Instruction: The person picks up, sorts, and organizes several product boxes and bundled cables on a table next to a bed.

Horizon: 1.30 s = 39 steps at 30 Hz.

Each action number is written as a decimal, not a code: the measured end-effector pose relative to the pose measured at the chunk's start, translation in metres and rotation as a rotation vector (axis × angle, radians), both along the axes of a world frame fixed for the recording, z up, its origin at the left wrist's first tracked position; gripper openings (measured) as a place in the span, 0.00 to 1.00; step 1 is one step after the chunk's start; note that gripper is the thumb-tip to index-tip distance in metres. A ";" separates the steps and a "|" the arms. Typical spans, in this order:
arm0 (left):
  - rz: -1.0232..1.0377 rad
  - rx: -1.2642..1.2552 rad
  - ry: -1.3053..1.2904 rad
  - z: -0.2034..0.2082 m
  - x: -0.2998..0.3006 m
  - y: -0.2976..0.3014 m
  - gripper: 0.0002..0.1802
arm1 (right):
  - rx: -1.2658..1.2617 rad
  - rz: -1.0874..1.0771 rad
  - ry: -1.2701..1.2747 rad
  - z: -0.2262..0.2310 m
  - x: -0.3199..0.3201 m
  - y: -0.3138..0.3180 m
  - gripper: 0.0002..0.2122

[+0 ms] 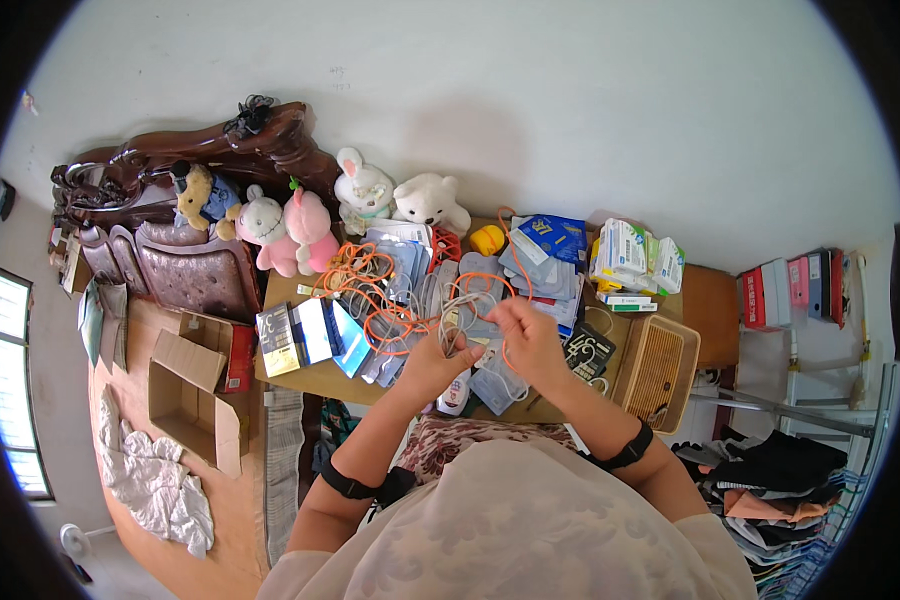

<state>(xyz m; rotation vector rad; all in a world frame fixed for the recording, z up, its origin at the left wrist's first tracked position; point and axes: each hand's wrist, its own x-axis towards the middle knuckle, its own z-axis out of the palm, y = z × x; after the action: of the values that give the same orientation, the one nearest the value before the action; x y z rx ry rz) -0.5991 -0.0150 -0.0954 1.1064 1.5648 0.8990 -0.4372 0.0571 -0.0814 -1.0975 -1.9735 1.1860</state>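
I have my left hand [436, 366] clasping the pale cord [470, 296] and my right hand [532, 345], slightly farther, pinching it too; its loops span left to right above the bench [315, 381], right of the tangled orange cord [354, 266].

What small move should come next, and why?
Perhaps ease the pale cable clear of the orange cord with the right hand while the left hand steadies it: the left grips its loops, the right's fingertips are close by, and orange strands run alongside.
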 end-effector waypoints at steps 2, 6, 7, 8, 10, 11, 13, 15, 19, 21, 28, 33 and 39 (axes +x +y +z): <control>-0.010 0.008 -0.069 0.001 0.002 -0.003 0.15 | -0.030 -0.154 0.216 0.005 0.000 0.011 0.08; 0.292 -0.018 -0.442 -0.001 -0.002 -0.001 0.14 | -0.010 0.049 -0.021 -0.002 0.002 0.001 0.07; 0.336 -0.026 -0.541 0.002 -0.003 0.001 0.14 | -0.011 0.048 -0.021 -0.004 -0.001 -0.004 0.07; 0.382 -0.058 -0.559 0.005 0.002 0.001 0.16 | -0.017 0.107 -0.056 -0.007 -0.004 -0.008 0.07; 0.366 -0.069 -0.515 -0.002 0.006 0.000 0.18 | 0.009 0.171 -0.169 -0.006 -0.009 -0.015 0.08; 0.350 -0.080 -0.470 -0.008 0.007 -0.001 0.20 | 0.009 0.172 -0.170 -0.009 -0.011 -0.015 0.08; 0.360 -0.014 -0.380 -0.020 0.009 -0.003 0.20 | 0.036 0.174 -0.267 -0.015 -0.013 -0.015 0.09; 0.367 0.047 -0.290 -0.021 0.012 -0.001 0.19 | 0.035 0.185 -0.257 -0.016 -0.017 -0.021 0.09; 0.451 0.040 -0.832 0.001 0.014 0.001 0.19 | -0.046 0.195 -0.199 -0.020 -0.023 -0.026 0.11; 0.517 0.044 -0.921 -0.008 -0.002 0.000 0.19 | -0.043 0.277 -0.210 -0.020 -0.021 -0.025 0.11; 0.371 0.382 0.055 -0.036 -0.075 0.002 0.17 | 0.055 0.384 -0.006 0.027 -0.006 -0.008 0.08; -0.253 0.263 0.093 0.001 -0.008 -0.006 0.25 | 0.253 0.237 0.125 0.016 -0.011 0.021 0.04; 0.083 0.125 -0.334 0.008 -0.014 -0.003 0.28 | -0.129 0.100 0.083 0.006 -0.004 0.009 0.05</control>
<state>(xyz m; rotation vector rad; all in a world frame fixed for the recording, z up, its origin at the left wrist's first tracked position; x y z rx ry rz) -0.6134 -0.0175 -0.0871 0.9260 1.2995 1.1857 -0.4415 0.0663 -0.0759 -1.0050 -1.9295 1.4065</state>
